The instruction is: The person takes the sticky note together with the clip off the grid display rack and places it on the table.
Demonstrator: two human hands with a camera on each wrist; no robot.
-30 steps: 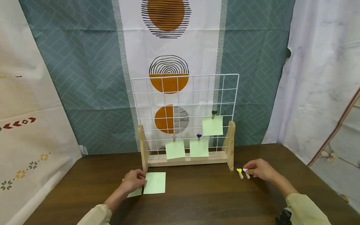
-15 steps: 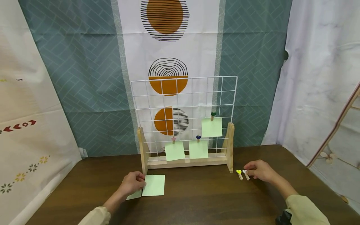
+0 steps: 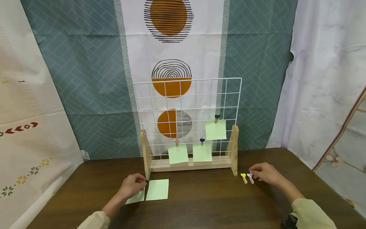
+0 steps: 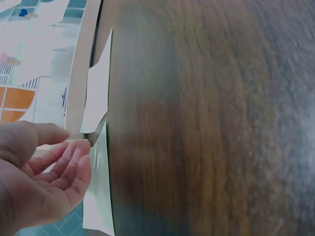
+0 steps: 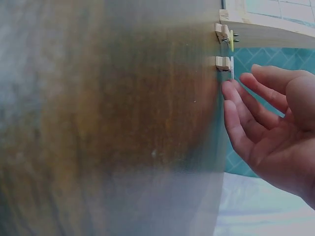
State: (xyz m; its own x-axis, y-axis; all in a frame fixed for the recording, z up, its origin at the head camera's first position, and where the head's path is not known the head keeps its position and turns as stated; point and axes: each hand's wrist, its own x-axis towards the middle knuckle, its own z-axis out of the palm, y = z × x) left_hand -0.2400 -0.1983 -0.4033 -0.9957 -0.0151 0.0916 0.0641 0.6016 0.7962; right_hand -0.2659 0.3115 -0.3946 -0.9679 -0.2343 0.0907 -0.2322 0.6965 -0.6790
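My left hand (image 3: 132,186) hovers over the left one of two square pale green paper notes (image 3: 138,197), partly hiding it. In the left wrist view its fingers (image 4: 74,182) are loosely bent, with the thumb apart and nothing held. The right paper note (image 3: 157,190) lies flat on the table just past the fingertips. My right hand (image 3: 266,172) is beside a wooden clothespin with a white heart (image 3: 250,177). Its thumb and relaxed fingers (image 5: 241,130) stand apart, gripping nothing. Another clothespin with a yellow heart (image 3: 244,178) lies left of the white one.
A white wire grid (image 3: 188,95) stands upright in a wooden base (image 3: 190,166) at the table's back. Clothespins with green, blue and pink hearts hold notes (image 3: 215,130) on it. Patterned cloths hang behind and at both sides of the dark wooden table (image 3: 194,206).
My left hand has drawn slightly left, off the right note's edge, uncovering more of both notes. The right hand has shifted a little away from the white-heart clothespin.
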